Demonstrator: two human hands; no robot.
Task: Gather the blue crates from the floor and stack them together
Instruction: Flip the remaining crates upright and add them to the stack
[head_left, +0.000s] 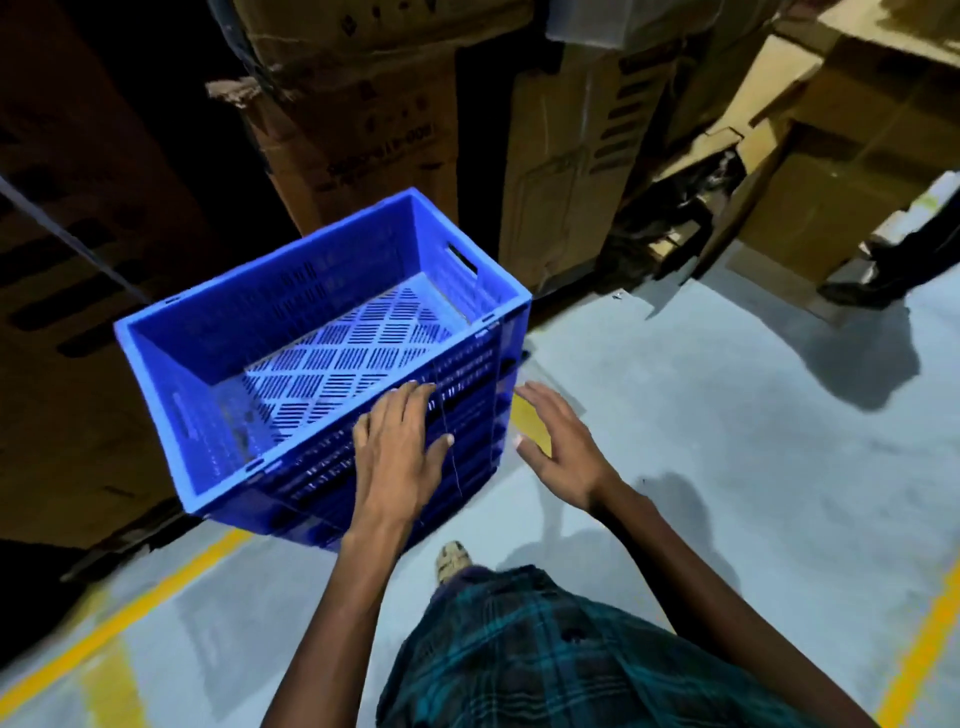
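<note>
A blue slotted plastic crate (291, 332) stands on the grey floor, empty, its open top facing me; it looks tall, as if it sits on another blue crate beneath, but I cannot tell for sure. My left hand (400, 447) hovers with fingers spread over the crate's near long wall, at or just above the rim. My right hand (558, 441) is open in the air just right of the crate's near right corner, holding nothing.
Tall stacks of cardboard boxes (363, 135) rise close behind and left of the crate. More torn boxes (779, 171) lean at the back right. Another person's shoe and trouser leg (872, 280) stand at the right. Yellow floor lines (156, 597) cross the grey floor.
</note>
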